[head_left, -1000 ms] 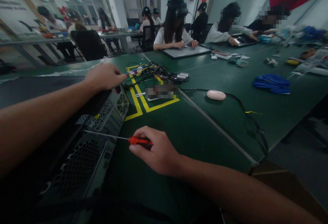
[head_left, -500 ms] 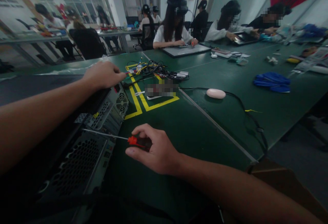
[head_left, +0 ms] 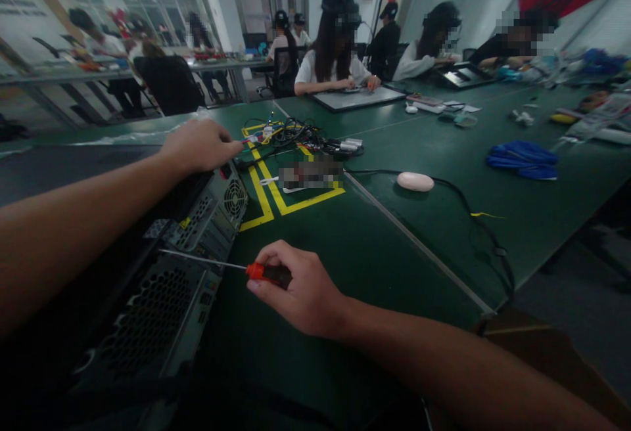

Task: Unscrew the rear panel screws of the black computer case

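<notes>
A desktop computer case (head_left: 162, 299) lies on its side on the green table, its rear panel with fan grille (head_left: 235, 198) facing me. My right hand (head_left: 300, 290) is closed around a screwdriver (head_left: 256, 271) with a red and black handle; its thin shaft points left and the tip touches the case's rear panel. My left hand (head_left: 200, 145) rests curled on the top far edge of the case, fingers closed over the edge.
Yellow tape (head_left: 276, 198) marks a square on the table, with a tangle of cables (head_left: 296, 135) inside it. A pink mouse (head_left: 415, 181) and a blue cloth (head_left: 523, 157) lie to the right. Several people sit working at the far end.
My right hand's fingers have shifted slightly on the screwdriver handle, as if turning it. The left hand and the case stay where they were.
</notes>
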Action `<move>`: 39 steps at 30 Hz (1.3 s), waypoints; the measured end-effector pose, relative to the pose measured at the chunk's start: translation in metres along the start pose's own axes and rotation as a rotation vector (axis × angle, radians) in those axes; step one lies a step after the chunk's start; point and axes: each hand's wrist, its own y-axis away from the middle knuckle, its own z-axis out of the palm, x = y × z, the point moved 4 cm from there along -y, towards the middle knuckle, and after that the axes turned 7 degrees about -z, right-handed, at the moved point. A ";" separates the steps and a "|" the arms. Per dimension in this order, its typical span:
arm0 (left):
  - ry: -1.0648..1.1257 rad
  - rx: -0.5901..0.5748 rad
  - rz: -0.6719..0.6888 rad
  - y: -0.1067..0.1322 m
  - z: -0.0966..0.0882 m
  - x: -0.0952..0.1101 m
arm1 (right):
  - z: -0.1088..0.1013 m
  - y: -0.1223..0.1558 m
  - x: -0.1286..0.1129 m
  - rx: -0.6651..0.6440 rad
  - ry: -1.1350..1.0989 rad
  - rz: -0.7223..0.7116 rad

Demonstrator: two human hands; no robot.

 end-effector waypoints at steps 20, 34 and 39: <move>-0.034 -0.009 -0.013 0.002 -0.001 0.003 | 0.000 0.000 0.000 -0.007 -0.002 -0.003; -0.001 0.018 0.001 -0.003 0.002 -0.001 | 0.001 0.001 0.002 -0.004 0.007 0.011; 0.000 0.014 -0.002 -0.003 0.003 -0.001 | 0.000 -0.001 0.000 -0.012 0.015 0.011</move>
